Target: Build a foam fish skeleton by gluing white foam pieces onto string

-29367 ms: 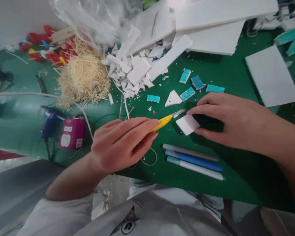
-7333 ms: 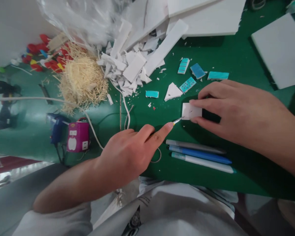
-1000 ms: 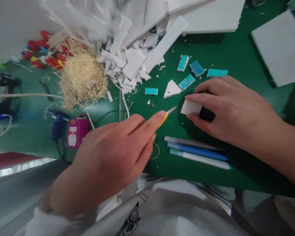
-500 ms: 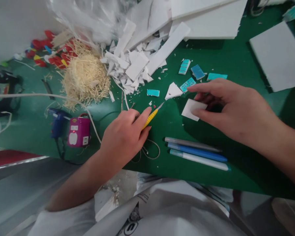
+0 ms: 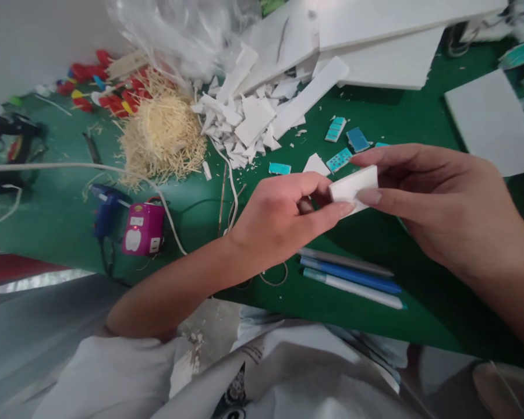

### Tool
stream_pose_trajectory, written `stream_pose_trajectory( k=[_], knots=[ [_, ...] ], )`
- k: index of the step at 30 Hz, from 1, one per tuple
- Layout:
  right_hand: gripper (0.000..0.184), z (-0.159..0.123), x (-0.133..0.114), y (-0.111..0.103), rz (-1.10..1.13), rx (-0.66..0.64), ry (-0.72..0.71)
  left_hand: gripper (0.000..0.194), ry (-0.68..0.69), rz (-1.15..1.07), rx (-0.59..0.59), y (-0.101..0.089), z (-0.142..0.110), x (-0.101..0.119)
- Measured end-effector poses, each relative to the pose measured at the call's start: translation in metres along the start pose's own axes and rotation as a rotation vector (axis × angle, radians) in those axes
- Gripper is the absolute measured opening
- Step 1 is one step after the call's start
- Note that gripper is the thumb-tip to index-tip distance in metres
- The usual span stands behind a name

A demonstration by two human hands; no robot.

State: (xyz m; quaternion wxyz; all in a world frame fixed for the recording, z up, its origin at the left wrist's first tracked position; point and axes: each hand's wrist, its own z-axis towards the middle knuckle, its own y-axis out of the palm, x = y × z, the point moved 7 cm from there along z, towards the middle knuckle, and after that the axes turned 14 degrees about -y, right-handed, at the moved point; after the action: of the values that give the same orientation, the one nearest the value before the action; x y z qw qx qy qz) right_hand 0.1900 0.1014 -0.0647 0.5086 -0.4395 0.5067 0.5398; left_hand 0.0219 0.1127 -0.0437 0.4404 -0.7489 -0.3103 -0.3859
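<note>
- green table (image 5: 419, 128), runs under everything, cluttered
- stacked white boards (image 5: 410, 23), far edge
- clear plastic bag (image 5: 183, 35), crumpled, left of the boards
- right hand (image 5: 454, 192), thumb on the near face, fingers pinching the right end of the white piece (image 5: 356, 185)
- left hand (image 5: 279, 221), thumb and index finger pinching the same piece at its lower left; other fingers curled, partly hidden
- pile of pale straw-like sticks (image 5: 163, 131), left of the scraps
- single white board (image 5: 491, 122), flat, beyond the right hand
- heap of white scraps (image 5: 255, 119), in front of the boards
- purple box (image 5: 144, 230), small red light showing, well left of the hands
- blue glue gun (image 5: 107, 212), just beside the box
- three pens (image 5: 351, 274), grey, blue, white, side by side, nearer the body than the white piece
- white piece: tilted, between both hands, above the table
- small blue painted pieces (image 5: 339, 159), scattered just past the hands
</note>
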Motion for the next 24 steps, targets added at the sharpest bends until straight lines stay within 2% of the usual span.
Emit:
stream_pose_trajectory(
  k=[6,9,24],
  knots=[
    [0.016,-0.002,0.007,0.001,0.045,-0.071,0.057,0.015,-0.173,-0.264,-0.162,0.010,0.006,-0.016],
    [0.012,-0.002,0.009,0.001,0.032,-0.098,0.068,0.014,-0.224,-0.304,-0.185,0.009,0.005,-0.018],
    [0.014,-0.002,0.013,0.005,0.106,-0.143,0.111,0.024,-0.215,-0.337,-0.230,0.006,0.003,-0.018]
  ],
)
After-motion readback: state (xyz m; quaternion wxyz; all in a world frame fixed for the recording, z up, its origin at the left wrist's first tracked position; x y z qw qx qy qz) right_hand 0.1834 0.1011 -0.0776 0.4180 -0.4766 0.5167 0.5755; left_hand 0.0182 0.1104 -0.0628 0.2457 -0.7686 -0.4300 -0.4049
